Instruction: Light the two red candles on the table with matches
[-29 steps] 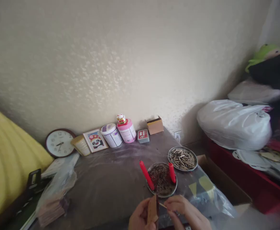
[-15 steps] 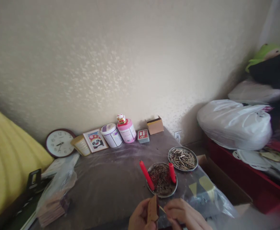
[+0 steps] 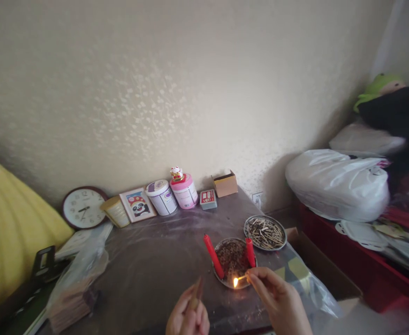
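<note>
Pinching a thin, light, burning match (image 3: 241, 279), the right hand (image 3: 277, 300) is gripping its far end; the left hand (image 3: 187, 316) is clasping a matchbox (image 3: 195, 294).

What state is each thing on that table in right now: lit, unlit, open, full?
Wooden match: burning, pinched in right hand.
Brown matchbox: held in left hand.
Two red candles: unlit, leaning on round metal dish.
Second metal dish: full of matchsticks.
Small cardboard box: open.
Round wall clock: propped against wall.
</note>
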`<state>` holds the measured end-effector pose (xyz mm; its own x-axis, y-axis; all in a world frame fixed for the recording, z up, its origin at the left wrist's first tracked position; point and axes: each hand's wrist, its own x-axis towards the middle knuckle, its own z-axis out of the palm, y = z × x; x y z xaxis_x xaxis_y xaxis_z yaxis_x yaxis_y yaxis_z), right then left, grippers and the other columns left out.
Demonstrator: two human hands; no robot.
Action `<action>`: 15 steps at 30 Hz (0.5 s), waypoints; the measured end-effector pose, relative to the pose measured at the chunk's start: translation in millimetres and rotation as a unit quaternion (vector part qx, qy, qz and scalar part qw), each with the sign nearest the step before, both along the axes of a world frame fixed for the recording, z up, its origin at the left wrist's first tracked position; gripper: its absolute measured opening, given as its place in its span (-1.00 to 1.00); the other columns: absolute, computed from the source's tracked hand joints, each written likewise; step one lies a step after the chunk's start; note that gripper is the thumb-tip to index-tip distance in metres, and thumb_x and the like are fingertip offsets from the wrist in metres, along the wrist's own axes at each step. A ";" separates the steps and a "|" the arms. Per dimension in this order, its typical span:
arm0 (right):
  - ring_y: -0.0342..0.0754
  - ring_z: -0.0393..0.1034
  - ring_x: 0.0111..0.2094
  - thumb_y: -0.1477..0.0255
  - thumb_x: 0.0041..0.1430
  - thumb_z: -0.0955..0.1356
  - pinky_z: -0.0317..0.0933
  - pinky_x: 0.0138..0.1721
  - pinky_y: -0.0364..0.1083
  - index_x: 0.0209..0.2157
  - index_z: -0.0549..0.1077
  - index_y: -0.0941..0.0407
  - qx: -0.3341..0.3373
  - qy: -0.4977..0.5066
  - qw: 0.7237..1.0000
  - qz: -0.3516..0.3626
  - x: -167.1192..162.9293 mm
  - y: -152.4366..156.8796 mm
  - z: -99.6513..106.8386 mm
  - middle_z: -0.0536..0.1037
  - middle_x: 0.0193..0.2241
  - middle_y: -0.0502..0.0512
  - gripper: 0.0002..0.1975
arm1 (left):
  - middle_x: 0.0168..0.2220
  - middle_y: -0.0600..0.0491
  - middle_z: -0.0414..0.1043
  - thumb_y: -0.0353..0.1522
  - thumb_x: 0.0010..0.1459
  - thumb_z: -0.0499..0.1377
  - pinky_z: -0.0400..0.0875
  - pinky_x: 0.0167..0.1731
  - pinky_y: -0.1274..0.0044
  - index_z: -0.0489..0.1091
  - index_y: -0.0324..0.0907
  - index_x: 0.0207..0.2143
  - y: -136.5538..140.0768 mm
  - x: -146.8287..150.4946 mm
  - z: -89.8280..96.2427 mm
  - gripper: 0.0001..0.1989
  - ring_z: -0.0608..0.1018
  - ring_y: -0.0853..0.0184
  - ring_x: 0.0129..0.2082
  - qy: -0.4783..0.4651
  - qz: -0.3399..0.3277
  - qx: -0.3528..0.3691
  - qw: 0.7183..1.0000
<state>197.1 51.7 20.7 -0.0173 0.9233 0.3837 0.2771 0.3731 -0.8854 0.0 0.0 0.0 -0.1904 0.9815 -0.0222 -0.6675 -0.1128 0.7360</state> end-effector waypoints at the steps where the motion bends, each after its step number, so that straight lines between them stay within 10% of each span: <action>1: -0.04 0.52 -0.46 0.20 0.20 0.32 0.39 -0.43 -0.23 -0.41 0.51 0.11 -0.005 0.022 1.000 0.004 0.6 0.7 1.4 0.60 -0.50 0.06 -0.72 | -0.71 0.16 0.29 -0.14 -0.28 0.44 0.12 -0.75 0.65 0.59 -0.10 -0.28 1.0 -4.5 3.0 -0.56 0.30 0.51 -0.75 -0.011 0.021 -0.003 1.000; 15: -0.05 0.46 -0.49 0.23 0.21 0.31 0.37 -0.46 -0.24 -0.54 0.47 0.09 -0.021 0.045 0.999 0.011 5.9 -0.9 22.6 0.54 -0.55 0.02 -0.68 | -0.70 0.21 0.19 -0.16 -0.17 0.39 0.16 -0.73 0.63 0.56 -0.16 -0.24 5.4 -24.2 1.9 -0.58 0.25 0.51 -0.72 -0.054 0.153 -0.061 0.985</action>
